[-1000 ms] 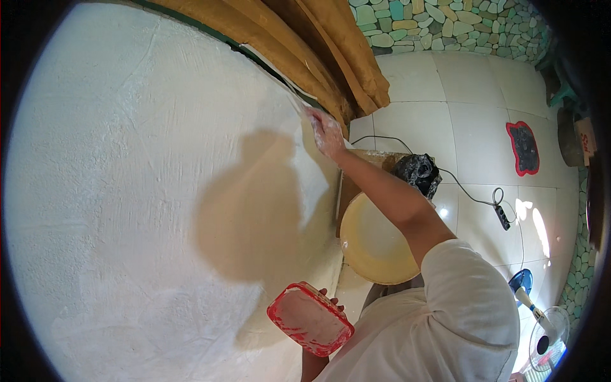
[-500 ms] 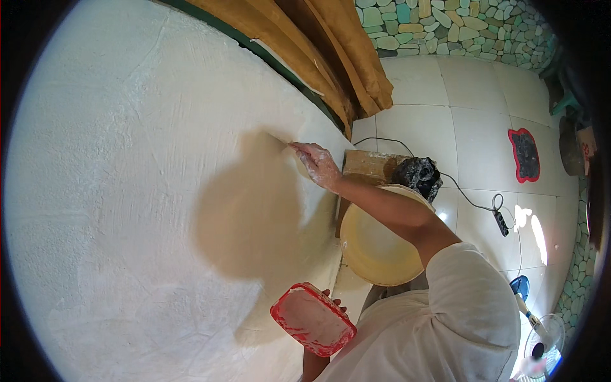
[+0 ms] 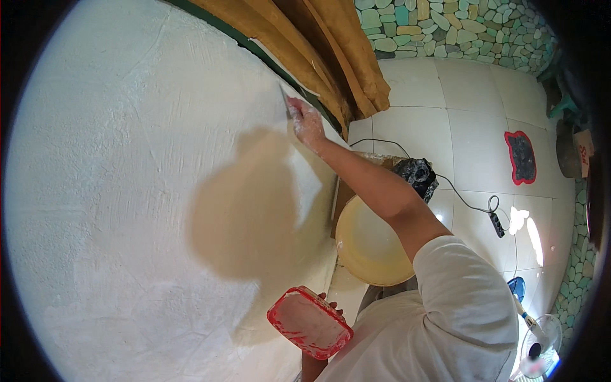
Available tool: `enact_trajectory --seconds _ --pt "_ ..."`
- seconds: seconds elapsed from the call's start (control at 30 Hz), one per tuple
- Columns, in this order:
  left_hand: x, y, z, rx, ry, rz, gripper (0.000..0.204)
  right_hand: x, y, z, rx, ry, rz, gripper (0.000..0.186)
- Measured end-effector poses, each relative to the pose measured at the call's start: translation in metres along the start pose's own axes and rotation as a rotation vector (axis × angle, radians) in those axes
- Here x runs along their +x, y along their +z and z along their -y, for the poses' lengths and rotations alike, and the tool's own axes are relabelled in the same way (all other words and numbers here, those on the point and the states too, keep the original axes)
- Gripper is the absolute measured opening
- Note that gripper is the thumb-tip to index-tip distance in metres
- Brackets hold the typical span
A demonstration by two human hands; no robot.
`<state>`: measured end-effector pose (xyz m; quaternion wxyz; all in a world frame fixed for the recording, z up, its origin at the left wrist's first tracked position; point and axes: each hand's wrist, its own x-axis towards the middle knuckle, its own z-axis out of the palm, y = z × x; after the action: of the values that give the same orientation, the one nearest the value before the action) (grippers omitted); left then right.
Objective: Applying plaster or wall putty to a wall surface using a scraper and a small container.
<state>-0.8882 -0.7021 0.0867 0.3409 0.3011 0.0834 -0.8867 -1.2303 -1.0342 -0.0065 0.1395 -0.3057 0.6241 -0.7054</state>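
Observation:
My right hand [image 3: 307, 124] is stretched up against the white plastered wall [image 3: 127, 191] and is shut on a small putty knife [image 3: 284, 99], whose blade touches the wall near the green edge by the curtain. My left hand [image 3: 328, 300] holds a red tray [image 3: 309, 321] of white putty low in front of my chest; only its fingertips show over the tray's rim. Between both hands, a tan bare patch [image 3: 248, 216] remains in the white coat.
A brown-orange curtain [image 3: 318, 51] hangs beside the wall. On the tiled floor stand a yellow basin [image 3: 369, 245], a black bag [image 3: 417, 175], a power strip [image 3: 496, 223] with cable, a red-rimmed mat [image 3: 522, 156] and a fan [image 3: 541, 337].
My right hand dipped down toward the tan patch half a second ago and has now swept back up the wall to the edge by the curtain. The tray has stayed put.

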Motion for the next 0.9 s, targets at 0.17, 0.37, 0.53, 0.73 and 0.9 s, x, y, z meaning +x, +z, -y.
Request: enact_trajectory --seconds 0.17,0.37,0.53,0.73,0.9 --pt "0.0 0.011 0.005 0.065 0.062 0.019 0.066 -0.039 -0.012 0.053 0.164 0.002 0.223 0.026" --pt "0.004 0.009 0.003 0.026 -0.007 0.06 0.069 -0.053 -0.026 0.033 0.412 0.072 0.205 0.026" --pt "0.002 0.013 0.007 0.018 0.005 0.047 0.07 -0.022 -0.023 -0.026 -0.03 0.151 0.096 0.025" --pt "0.002 0.015 0.011 0.035 0.032 0.03 0.07 -0.008 0.024 -0.018 -0.042 0.127 -0.047 0.027" --pt "0.0 0.024 0.017 -0.027 0.057 0.029 0.068 -0.037 0.028 0.065 0.173 0.127 0.1 0.025"
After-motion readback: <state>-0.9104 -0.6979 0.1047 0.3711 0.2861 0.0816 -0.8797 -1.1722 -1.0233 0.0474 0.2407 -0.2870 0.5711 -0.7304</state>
